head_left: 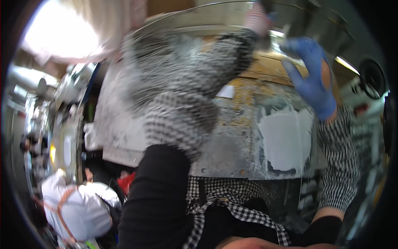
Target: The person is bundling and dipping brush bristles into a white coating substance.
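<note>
My left hand (258, 20) reaches to the far edge of the table, beside a shiny curved sheet (298, 20). Motion smears it, and its fingers and anything in them cannot be made out. My right hand (313, 79), in a torn blue glove, is raised just this side of the shiny sheet. Its thumb and fingers are spread apart, with nothing visible between them. Below the right hand, a layer of thick white paste (286, 139) lies on a smeared flat plate (259, 172). A thin white strand runs down from the paste past the front edge.
Thin grey strands (151, 62) lie in a blurred heap on the stained worktable (116, 120), left of my left forearm. A small white piece (225, 91) is near the middle. A person in white with orange straps (78, 207) is at lower left. A dark round object (372, 79) is at right.
</note>
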Tool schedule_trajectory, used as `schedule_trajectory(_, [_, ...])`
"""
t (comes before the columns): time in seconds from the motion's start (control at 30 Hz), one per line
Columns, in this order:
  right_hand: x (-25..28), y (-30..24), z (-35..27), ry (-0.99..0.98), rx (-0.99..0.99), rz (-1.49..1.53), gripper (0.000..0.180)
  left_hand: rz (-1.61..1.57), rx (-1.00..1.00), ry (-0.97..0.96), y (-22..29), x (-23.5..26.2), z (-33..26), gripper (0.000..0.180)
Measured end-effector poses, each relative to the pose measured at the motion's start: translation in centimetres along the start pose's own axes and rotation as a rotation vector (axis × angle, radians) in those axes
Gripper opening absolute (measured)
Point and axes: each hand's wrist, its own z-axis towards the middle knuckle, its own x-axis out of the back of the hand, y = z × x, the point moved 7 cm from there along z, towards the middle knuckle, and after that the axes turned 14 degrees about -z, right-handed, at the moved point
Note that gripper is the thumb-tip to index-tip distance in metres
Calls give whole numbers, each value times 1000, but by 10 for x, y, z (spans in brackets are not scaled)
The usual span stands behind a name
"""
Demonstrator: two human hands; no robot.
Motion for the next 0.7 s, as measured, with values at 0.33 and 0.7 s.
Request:
schedule_trajectory(0.33, [-62, -93, -53, -278, -21, 315, 20, 861, 206, -679, 80, 172, -244, 94])
schedule_trajectory(0.7, [-267, -197, -26, -866, 18, 359, 31, 1462, 614, -813, 18, 361, -216, 116])
